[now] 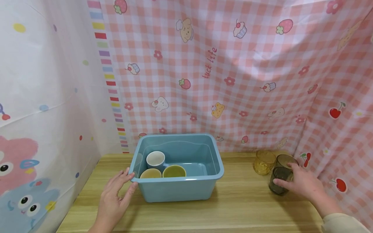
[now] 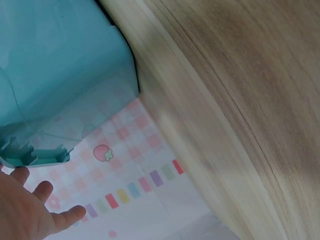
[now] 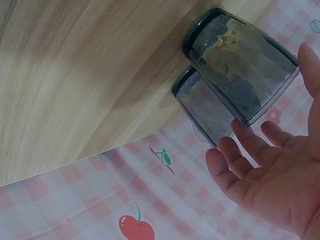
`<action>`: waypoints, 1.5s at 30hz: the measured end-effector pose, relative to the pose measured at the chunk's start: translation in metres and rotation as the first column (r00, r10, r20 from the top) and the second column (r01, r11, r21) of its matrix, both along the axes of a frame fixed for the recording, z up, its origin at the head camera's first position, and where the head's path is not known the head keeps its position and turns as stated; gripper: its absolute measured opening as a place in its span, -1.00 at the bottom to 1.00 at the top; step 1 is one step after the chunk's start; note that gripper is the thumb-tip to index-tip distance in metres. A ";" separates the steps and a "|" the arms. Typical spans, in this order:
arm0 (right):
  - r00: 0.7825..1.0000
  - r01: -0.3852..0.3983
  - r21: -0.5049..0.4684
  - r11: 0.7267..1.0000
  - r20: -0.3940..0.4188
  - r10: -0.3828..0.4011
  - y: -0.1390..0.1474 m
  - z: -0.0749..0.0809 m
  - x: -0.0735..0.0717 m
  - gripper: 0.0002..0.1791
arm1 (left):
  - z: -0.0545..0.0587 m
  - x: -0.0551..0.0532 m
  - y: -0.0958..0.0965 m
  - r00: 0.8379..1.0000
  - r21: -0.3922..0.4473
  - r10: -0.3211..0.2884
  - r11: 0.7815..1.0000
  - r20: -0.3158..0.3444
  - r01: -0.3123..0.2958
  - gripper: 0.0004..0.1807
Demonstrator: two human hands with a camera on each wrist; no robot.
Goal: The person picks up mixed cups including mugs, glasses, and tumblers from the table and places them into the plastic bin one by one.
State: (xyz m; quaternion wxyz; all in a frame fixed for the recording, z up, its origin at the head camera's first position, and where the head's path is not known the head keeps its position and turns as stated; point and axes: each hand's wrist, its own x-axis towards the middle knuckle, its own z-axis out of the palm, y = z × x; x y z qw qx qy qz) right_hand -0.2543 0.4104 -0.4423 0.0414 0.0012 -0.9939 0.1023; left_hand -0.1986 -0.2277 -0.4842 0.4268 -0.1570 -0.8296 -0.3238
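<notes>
My left hand point(image 1: 115, 197) has its fingers extended at the left rim of a light blue plastic bin point(image 1: 175, 191); the thumb is spread by its front corner. Inside the bin stand a white cup point(image 1: 155, 159), a cream-yellow cup point(image 1: 150, 174) and a green cup point(image 1: 174, 171). On the right, my right hand point(image 1: 306, 183) spans a dark grey glass point(image 1: 278, 186), thumb toward its near side and fingers beyond its rim. In the right wrist view, the loosely bent fingertips lie right at the rim of this grey glass point(image 3: 245, 70).
Behind the grey glass stands another dark glass point(image 1: 287, 158), with an amber glass point(image 1: 263, 163) to its left. All rest on a wooden table point(image 1: 242, 204). A pink checked cloth point(image 1: 204, 90) hangs at the back and right, a white printed one point(image 1: 58, 81) at the left.
</notes>
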 end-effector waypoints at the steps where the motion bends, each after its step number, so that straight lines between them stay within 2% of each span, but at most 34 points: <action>1: 1.000 -0.004 -0.002 1.000 0.008 0.004 0.000 -0.001 0.000 0.25 | 0.000 0.000 0.000 1.000 -0.001 0.002 1.000 0.007 -0.002 -0.49; 5: 1.000 -0.015 -0.010 1.000 0.018 0.016 0.000 -0.002 0.001 0.24 | -0.001 -0.001 -0.001 1.000 -0.005 0.007 1.000 0.025 -0.007 -0.49; 12: 1.000 -0.015 -0.012 1.000 0.004 0.015 -0.001 -0.006 0.001 0.24 | 0.000 0.000 0.002 1.000 0.006 -0.004 1.000 -0.014 0.004 -0.50; 21: 1.000 0.004 -0.035 0.999 -0.024 -0.004 -0.003 -0.015 0.002 0.28 | 0.001 0.001 0.001 1.000 -0.003 0.001 1.000 0.002 -0.001 -0.50; 28: 0.991 0.014 -0.107 0.994 -0.131 -0.028 -0.006 -0.030 0.002 0.26 | 0.002 0.001 0.002 1.000 0.006 0.003 1.000 0.020 -0.003 -0.50; 32: 0.983 0.035 -0.183 0.982 -0.169 -0.066 -0.010 -0.037 0.004 0.26 | 0.003 0.001 0.002 1.000 0.007 0.001 1.000 0.019 -0.001 -0.51; 37: 0.980 0.083 -0.276 0.958 -0.154 -0.129 -0.015 -0.044 0.006 0.30 | 0.004 0.002 0.002 1.000 0.013 0.007 1.000 0.030 -0.007 -0.52; 45: 0.958 0.106 -0.342 0.934 -0.216 -0.188 -0.020 -0.054 0.008 0.34 | 0.004 0.002 0.003 0.999 0.012 0.013 1.000 0.038 -0.013 -0.53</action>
